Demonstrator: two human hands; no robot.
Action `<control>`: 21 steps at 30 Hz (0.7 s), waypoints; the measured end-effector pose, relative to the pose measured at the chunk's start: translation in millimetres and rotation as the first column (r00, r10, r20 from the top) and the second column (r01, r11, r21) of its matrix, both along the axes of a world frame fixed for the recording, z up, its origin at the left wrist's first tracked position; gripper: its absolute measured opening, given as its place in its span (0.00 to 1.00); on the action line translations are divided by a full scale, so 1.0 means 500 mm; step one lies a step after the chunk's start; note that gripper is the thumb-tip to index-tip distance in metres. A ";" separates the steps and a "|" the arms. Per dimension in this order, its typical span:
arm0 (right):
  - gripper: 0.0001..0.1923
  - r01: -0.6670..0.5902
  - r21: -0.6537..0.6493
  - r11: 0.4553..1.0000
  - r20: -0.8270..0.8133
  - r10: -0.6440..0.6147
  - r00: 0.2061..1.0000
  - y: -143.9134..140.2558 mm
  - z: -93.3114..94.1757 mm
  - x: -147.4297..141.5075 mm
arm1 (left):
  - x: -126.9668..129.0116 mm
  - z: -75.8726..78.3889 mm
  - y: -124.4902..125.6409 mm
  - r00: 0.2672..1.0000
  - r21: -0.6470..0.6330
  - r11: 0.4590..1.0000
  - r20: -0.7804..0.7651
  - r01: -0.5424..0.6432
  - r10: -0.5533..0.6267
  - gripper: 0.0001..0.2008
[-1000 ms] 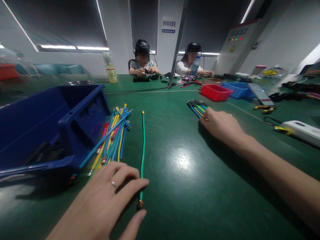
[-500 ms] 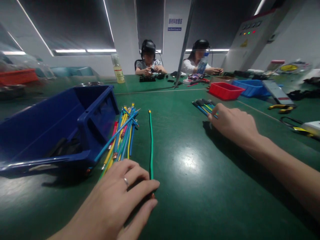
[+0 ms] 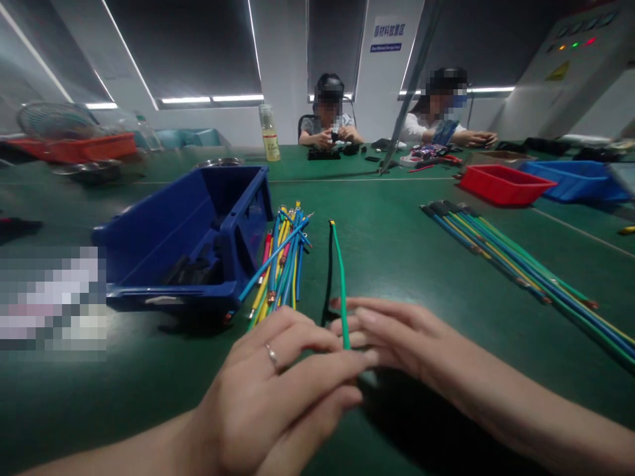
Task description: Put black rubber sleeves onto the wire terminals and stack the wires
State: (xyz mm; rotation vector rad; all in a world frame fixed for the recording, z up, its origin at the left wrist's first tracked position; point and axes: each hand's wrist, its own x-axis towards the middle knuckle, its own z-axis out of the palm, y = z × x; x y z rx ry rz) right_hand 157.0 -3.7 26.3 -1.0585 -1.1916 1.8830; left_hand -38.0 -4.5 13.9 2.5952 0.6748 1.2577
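A green cable with a yellow-and-black far end rises slightly off the table, its shadow beside it. My left hand, with a ring on one finger, pinches it close to its near end, which the fingers hide. Just right of that grip is my right hand, fingers stretched out behind the cable; whether they touch it I cannot tell. Left of the cable lies a loose pile of blue, yellow, green and red cables. Over on the right is a row of cables with black-sleeved far ends.
A dark blue bin with black pieces inside stands left of the pile. Red and blue trays sit at the right. Two people work across the green table, near a bottle. A slanted pole rises there.
My right hand has left the row of cables on the right and come to the green cable by my left hand. The cable is now lifted. My view has turned to the right-hand hold's left.
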 end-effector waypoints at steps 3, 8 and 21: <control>0.16 0.021 -0.157 0.987 -0.224 -0.057 0.973 0.029 -0.016 -0.002 | 0.002 -0.001 0.000 0.996 0.052 0.994 0.003 0.092 -0.092 0.09; 0.16 0.083 -0.196 0.977 -0.357 -0.150 0.922 0.063 -0.023 -0.021 | 0.006 0.017 -0.005 0.979 -0.024 0.986 -0.121 0.165 -0.167 0.10; 0.08 0.153 -0.037 0.987 -0.303 -0.157 0.940 0.048 -0.029 -0.009 | 0.010 0.011 0.002 0.941 -0.046 0.967 -0.221 0.253 -0.256 0.08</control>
